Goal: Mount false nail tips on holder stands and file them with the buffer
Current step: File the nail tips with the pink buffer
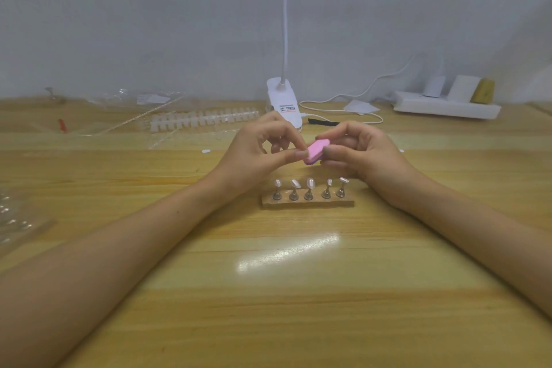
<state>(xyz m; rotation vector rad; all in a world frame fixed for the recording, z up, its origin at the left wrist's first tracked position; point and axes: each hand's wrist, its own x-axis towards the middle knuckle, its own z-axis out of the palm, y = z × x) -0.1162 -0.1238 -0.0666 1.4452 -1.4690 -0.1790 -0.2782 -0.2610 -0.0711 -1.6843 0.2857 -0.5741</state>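
Note:
A small pink buffer block (317, 151) is held above the table between both hands. My left hand (259, 150) pinches its left end with thumb and fingertips. My right hand (361, 154) grips its right end, fingers curled round it. Just in front of the hands, a flat base (307, 203) carries a row of several metal holder stands (308, 192), each topped with a clear false nail tip (309, 181). The buffer hangs a little above and behind the row, not touching any tip.
A strip of spare nail tips (203, 119) and clear plastic packaging (140, 104) lie at the back left. A white clip lamp (283, 100) with its cable stands behind the hands. A white power strip (446, 106) sits back right. More packaging (18, 218) lies at the left edge.

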